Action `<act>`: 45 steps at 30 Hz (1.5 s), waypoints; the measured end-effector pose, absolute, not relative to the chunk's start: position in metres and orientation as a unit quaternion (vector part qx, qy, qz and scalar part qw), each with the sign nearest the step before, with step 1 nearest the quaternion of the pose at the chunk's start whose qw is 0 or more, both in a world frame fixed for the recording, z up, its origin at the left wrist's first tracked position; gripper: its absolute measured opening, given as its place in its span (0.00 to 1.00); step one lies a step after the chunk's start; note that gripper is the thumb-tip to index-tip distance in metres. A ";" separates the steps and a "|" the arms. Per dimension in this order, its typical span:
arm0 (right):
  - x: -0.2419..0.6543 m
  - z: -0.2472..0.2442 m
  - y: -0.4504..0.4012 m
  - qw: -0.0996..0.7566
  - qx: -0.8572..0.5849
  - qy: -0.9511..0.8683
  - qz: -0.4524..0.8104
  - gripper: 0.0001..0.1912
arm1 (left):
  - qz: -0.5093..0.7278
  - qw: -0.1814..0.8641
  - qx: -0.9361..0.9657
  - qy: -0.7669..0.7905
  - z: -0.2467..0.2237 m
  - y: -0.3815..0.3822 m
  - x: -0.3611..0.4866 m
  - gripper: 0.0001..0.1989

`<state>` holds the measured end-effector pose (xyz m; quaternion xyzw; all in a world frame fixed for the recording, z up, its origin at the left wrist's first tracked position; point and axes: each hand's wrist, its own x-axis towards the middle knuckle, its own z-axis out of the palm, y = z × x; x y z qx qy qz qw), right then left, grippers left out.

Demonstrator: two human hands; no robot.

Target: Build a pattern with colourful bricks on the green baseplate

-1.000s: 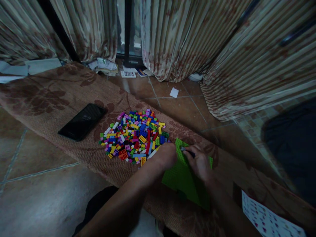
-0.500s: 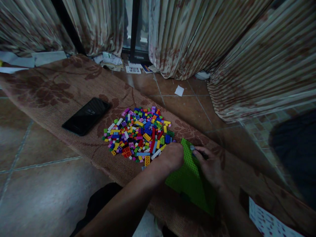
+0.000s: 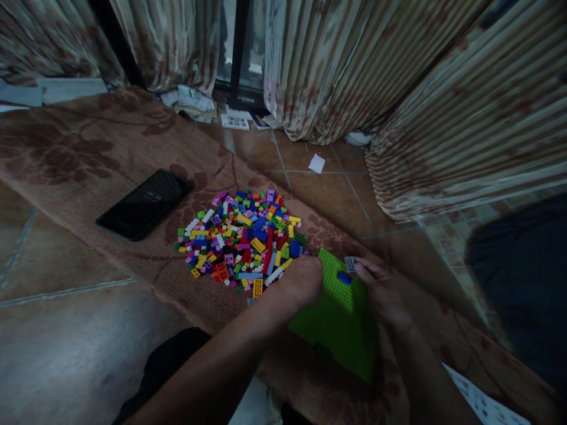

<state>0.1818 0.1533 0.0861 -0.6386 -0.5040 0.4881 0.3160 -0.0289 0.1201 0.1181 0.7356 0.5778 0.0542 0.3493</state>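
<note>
A green baseplate [image 3: 341, 319] lies on the patterned cloth, with a blue brick [image 3: 344, 278] on its upper part. Beyond its right edge, my right hand [image 3: 376, 283] pinches a small grey brick [image 3: 349, 264] between thumb and fingertips. My left hand [image 3: 305, 277] is at the plate's left edge, beside the brick pile, fingers curled in and turned away; whatever it may hold is hidden. The pile of many-coloured bricks [image 3: 239, 242] spreads out left of the plate.
On the cloth [image 3: 146, 147], a black phone [image 3: 144, 205] lies left of the pile. A printed sheet [image 3: 476, 395] is at the lower right. Papers [image 3: 190, 103] and a white scrap [image 3: 316, 163] lie beyond, near the curtains [image 3: 332, 71]. Something dark [image 3: 522, 271] stands at the right.
My right hand has turned and drawn back slightly from the plate, showing the grey brick and uncovering the blue brick. My left hand has hardly moved. The view has shifted a little.
</note>
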 end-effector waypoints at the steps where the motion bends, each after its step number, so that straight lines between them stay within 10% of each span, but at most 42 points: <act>1: 0.181 0.086 0.153 0.308 -0.636 -0.518 0.483 0.23 | 0.054 0.350 0.734 0.580 0.118 0.120 -0.029 0.13; 17: 0.152 0.077 0.135 0.220 -0.539 -0.794 0.178 0.12 | 0.038 0.342 0.750 0.564 0.124 0.121 -0.035 0.15; 45: 0.149 0.084 0.153 0.128 -0.476 -0.856 0.157 0.11 | 0.060 0.356 0.730 0.580 0.117 0.122 -0.031 0.12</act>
